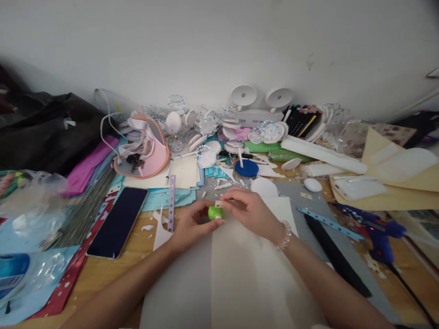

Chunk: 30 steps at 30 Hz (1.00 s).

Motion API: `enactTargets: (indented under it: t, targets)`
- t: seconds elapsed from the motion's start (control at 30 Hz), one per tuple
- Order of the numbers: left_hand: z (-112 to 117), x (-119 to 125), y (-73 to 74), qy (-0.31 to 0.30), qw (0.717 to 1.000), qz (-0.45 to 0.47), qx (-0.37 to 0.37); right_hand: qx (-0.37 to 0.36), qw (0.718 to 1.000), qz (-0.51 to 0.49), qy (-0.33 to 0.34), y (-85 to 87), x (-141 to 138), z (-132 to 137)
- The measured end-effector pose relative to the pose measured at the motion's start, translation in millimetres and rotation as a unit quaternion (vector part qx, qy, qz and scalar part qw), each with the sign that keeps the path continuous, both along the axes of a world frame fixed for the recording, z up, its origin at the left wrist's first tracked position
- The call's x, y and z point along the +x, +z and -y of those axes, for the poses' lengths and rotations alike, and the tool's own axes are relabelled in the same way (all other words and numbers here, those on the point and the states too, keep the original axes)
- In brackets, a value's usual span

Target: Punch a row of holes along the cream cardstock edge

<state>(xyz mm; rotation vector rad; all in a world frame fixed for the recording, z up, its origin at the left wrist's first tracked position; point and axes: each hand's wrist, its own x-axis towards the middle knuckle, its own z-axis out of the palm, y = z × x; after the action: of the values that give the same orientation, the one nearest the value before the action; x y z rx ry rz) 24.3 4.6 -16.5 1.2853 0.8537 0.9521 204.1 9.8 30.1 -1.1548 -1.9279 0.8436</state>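
My left hand (192,224) is closed round a small bright green craft punch (214,213), thumb below and fingers above it. My right hand (252,212) pinches a small cream paper strip (218,204) whose end meets the top of the punch. Whether the strip sits inside the slot cannot be made out. Under both hands lies a large cream paper sheet (243,278) on a grey mat (178,283). Just beyond my right hand rests a white paper disc (264,187).
A phone (118,222) and a purple perforated strip (172,203) lie leftward. On the right are a blue glue gun (377,230), a light blue strip (329,223) and a black bar (338,256). White discs, a pink visor (154,155) and markers (303,121) crowd the back.
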Motion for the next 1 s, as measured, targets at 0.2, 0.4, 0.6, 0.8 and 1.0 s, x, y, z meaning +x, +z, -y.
enactTargets:
  t: [0.2, 0.4, 0.6, 0.8, 1.0]
  targets:
    - [-0.1, 0.3, 0.9, 0.003, 1.000, -0.001, -0.012, 0.003, 1.000, 0.009, -0.002, 0.1, -1.8, -0.4]
    - [-0.2, -1.1, 2.3, -0.013, 1.000, -0.020, -0.010, -0.001, 1.000, 0.009, 0.003, -0.9, -1.8, -1.8]
    - [2.0, -2.1, 12.0, -0.013, 0.997, -0.068, 0.044, -0.011, 1.000, 0.002, 0.025, -2.4, -2.2, -2.5]
    - [2.0, -1.5, 13.3, -0.016, 0.994, -0.089, 0.064, -0.011, 0.997, 0.044, 0.059, 6.1, -0.4, -1.6]
    - [3.5, -3.0, 8.5, -0.033, 0.990, -0.114, 0.079, -0.053, 0.977, 0.179, 0.102, 15.9, 2.6, 1.3]
